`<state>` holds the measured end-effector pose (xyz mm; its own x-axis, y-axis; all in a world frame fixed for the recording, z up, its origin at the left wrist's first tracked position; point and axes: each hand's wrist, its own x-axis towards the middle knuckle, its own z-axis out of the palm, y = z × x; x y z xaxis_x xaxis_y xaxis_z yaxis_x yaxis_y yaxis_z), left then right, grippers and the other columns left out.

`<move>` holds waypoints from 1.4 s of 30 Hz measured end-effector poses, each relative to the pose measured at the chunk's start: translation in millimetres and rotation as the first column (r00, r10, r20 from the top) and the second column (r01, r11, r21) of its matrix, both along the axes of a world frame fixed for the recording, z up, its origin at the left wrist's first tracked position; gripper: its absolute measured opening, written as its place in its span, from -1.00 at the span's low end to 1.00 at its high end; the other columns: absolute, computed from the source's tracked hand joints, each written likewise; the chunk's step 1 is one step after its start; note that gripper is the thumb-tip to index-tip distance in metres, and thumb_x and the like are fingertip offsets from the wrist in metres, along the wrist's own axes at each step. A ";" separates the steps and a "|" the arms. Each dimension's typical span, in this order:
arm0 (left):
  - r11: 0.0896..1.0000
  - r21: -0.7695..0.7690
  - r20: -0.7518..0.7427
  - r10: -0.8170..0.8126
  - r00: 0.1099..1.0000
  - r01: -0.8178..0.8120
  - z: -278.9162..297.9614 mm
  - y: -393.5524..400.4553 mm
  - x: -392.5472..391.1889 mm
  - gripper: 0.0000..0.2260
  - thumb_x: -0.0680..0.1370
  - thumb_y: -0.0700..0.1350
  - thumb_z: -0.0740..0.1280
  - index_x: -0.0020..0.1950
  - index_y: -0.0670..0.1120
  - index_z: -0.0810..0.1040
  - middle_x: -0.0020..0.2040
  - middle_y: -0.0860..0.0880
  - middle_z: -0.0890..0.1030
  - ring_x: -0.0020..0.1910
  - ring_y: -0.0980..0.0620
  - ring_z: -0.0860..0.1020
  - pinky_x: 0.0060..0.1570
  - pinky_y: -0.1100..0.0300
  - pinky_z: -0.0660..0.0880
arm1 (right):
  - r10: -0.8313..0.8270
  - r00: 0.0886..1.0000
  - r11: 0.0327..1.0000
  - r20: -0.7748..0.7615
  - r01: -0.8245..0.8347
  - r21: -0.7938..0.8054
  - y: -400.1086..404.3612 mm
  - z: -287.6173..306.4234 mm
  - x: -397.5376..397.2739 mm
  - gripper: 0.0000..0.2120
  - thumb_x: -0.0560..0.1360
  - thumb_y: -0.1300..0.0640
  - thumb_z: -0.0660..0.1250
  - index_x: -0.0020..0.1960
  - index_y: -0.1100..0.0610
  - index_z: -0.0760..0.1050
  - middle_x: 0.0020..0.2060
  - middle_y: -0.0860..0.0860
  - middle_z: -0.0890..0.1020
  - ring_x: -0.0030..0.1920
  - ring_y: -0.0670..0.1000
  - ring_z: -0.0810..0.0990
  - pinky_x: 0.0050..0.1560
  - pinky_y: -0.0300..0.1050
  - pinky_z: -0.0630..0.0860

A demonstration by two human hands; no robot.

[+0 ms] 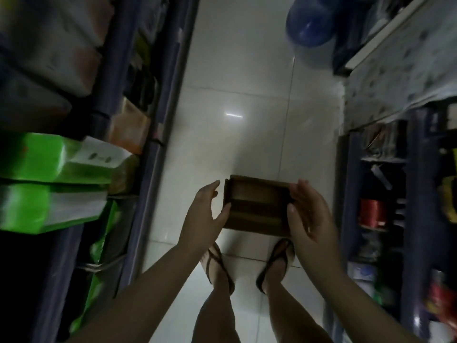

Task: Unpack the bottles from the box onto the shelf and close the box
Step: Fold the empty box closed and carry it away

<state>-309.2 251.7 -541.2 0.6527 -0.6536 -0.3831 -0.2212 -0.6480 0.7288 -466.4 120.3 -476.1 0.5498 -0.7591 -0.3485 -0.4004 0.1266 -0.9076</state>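
Aisle floor (237, 78): pale glossy tile running between two dark racks; the person stands in sandals with the box on the tile just ahead of the toes.

Left shelf (146, 154): packed with blurred goods — bright green packs (47, 184) sit nearest, paler cartons above them. I can't pick out any bottles there.

Right shelf (420, 194): cluttered compartments with small wares, a red spool-like item (372, 212) among them; the rest is too smeared to name.

Blue round thing (311, 26): sits at the far end of the aisle; what it is I cannot tell.

Box (257, 205): small brown cardboard, down on the floor between both hands. Its top looks open, with dark recesses and a flap at the far edge. No bottles show inside, though the interior is dim.

Left hand (205, 214): spread wide, thumb just touching the box's left side, not clamped on anything.

Right hand (306, 214): flat and loose-fingered against the right side, gripping nothing.

Stage, as I judge it: the unpacking looks finished, with the flaps left to fold down.

Risks: the box is light and the tile slick — a one-sided push could skid or tip it. Folding the flaps in the wrong order could leave one sprung up. The dim light could hide a bottle left inside.
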 end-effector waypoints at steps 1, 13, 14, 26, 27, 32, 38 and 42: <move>1.000 0.016 0.001 -0.013 1.000 0.013 -26.4 0.1 -1.0 -0.49 0.55 -0.07 0.34 0.48 -0.03 0.28 0.36 0.02 0.41 0.24 0.18 0.43 0.23 0.28 0.37 | -0.001 1.000 1.000 -0.009 0.001 -0.005 0.7 -27.1 -3.9 -0.55 0.57 0.23 0.23 0.39 -0.10 0.29 0.29 -0.16 0.49 0.29 -0.27 0.44 0.24 -0.41 0.41; 0.990 0.013 0.158 -0.143 0.977 0.143 -253.6 -16.6 23.4 -0.50 0.52 -0.05 0.37 0.44 0.01 0.33 0.31 0.13 0.42 0.28 0.15 0.42 0.30 0.14 0.43 | -0.054 0.998 0.980 -0.033 0.047 -0.191 -60.8 -268.7 -36.2 -0.52 0.46 0.00 0.23 0.38 -0.13 0.34 0.25 -0.21 0.53 0.27 -0.20 0.49 0.28 -0.19 0.44; 0.988 0.002 0.178 -0.150 0.973 0.152 -260.0 -18.0 27.3 -0.50 0.51 -0.04 0.37 0.43 0.01 0.34 0.32 0.13 0.43 0.28 0.15 0.43 0.30 0.15 0.43 | -0.057 0.998 0.976 -0.033 0.049 -0.213 -65.0 -278.9 -40.9 -0.53 0.46 -0.02 0.24 0.38 -0.12 0.35 0.25 -0.20 0.54 0.27 -0.19 0.50 0.27 -0.15 0.44; 0.948 -0.292 0.183 -0.072 0.980 0.124 -316.1 -42.7 39.7 -0.48 0.50 0.11 0.34 0.44 0.14 0.32 0.35 0.20 0.46 0.31 0.30 0.43 0.23 0.47 0.36 | -0.034 0.988 0.900 -0.148 -0.034 -0.434 -99.2 -358.7 -87.4 -0.45 0.49 0.11 0.33 0.44 -0.15 0.29 0.33 -0.21 0.47 0.28 -0.02 0.53 0.11 0.08 0.59; 0.942 -0.315 0.182 -0.063 0.981 0.119 -317.9 -45.6 39.8 -0.48 0.50 0.08 0.35 0.44 0.12 0.32 0.35 0.18 0.46 0.31 0.27 0.44 0.26 0.39 0.40 | -0.056 0.989 0.905 -0.136 -0.007 -0.426 -98.2 -358.9 -87.8 -0.45 0.48 0.10 0.33 0.43 -0.16 0.30 0.33 -0.22 0.47 0.30 -0.05 0.50 0.12 0.04 0.58; 0.931 -0.348 0.171 -0.051 0.984 0.109 -318.9 -53.4 35.0 -0.45 0.50 0.08 0.33 0.47 0.04 0.30 0.39 0.13 0.42 0.35 0.23 0.41 0.27 0.43 0.37 | -0.196 0.979 0.860 -0.054 0.145 -0.489 -91.9 -365.3 -92.6 -0.50 0.50 0.14 0.30 0.40 -0.12 0.34 0.32 -0.26 0.45 0.37 -0.22 0.38 0.35 0.01 0.40; 0.906 -0.420 0.119 -0.005 0.993 0.055 -322.7 -58.3 33.4 -0.47 0.52 0.03 0.35 0.46 0.01 0.30 0.39 0.10 0.42 0.36 0.17 0.42 0.32 0.26 0.41 | -0.218 0.971 0.901 0.094 0.238 -0.363 -96.1 -364.5 -78.9 -0.57 0.54 0.24 0.26 0.36 -0.05 0.39 0.24 -0.21 0.53 0.25 -0.34 0.46 0.14 -0.53 0.40; 0.887 -0.462 0.088 0.046 0.995 0.000 -327.1 -61.0 40.8 -0.44 0.46 0.09 0.29 0.44 0.02 0.30 0.39 0.11 0.42 0.37 0.12 0.42 0.34 -0.03 0.42 | -0.188 0.960 0.917 0.207 0.247 -0.314 -106.8 -371.5 -58.5 -0.62 0.55 0.24 0.24 0.33 -0.03 0.39 0.25 -0.16 0.53 0.28 -0.23 0.48 0.12 -0.47 0.45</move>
<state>-268.5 190.6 -868.4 0.6872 -0.7261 0.0213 -0.2928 -0.2500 0.9229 -524.9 13.5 -847.6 0.3859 -0.9221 0.0294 -0.2344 -0.1288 -0.9636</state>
